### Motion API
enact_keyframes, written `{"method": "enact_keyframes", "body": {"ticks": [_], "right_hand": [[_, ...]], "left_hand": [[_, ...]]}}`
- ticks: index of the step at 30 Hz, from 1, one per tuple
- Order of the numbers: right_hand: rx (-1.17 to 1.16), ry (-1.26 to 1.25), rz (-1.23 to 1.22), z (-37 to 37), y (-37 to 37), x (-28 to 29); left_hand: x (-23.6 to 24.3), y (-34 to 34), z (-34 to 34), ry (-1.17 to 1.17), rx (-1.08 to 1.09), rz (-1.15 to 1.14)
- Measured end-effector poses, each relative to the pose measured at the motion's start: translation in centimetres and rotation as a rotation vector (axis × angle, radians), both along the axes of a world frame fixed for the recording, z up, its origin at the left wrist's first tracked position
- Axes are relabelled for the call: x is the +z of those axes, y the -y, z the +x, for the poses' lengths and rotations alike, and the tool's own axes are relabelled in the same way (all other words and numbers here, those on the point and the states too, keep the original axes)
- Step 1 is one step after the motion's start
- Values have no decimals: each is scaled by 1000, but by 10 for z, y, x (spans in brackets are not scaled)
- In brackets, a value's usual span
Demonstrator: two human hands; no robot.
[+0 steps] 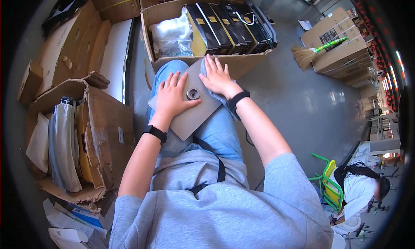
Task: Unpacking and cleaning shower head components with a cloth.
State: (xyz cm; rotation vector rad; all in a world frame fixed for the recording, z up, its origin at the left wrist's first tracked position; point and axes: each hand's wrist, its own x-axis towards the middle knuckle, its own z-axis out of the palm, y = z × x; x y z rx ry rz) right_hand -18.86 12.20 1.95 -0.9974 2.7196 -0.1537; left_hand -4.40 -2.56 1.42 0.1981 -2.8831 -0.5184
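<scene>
A flat grey square shower head lies across my thighs, its round threaded fitting facing up. My left hand rests flat and open on the plate, fingers spread and thumb beside the fitting. Toward the plate's right edge, my right hand lies open over a grey-blue cloth, fingers stretched out. Part of the cloth shows beside the fingers and under the wrist; the rest is hidden by the hand.
Ahead stands an open carton of black boxes and a white wrapped bundle. At left, a torn carton holds wrapped flat pieces. A broom leans on boxes at right. A person sits on a green-and-yellow chair.
</scene>
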Motion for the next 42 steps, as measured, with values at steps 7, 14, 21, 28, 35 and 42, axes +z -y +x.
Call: {"method": "enact_keyframes", "body": {"ticks": [7, 14, 21, 28, 35, 42], "right_hand": [[174, -16, -47, 43, -30, -3], [113, -112, 7, 32, -14, -5], [-32, -6, 0, -5, 17, -5], [-205, 14, -93, -4, 19, -5], [-166, -74, -144, 21, -2, -6], [-55, -159, -166, 45, -24, -13]], "left_hand": [[-1, -1, 3, -31, -9, -19], [-2, -1, 1, -8, 0, -17], [-3, -1, 1, 4, 10, -34], [1, -2, 2, -41, -6, -16], [-2, 2, 8, -55, -47, -26], [0, 12, 17, -15, -137, -85]]}}
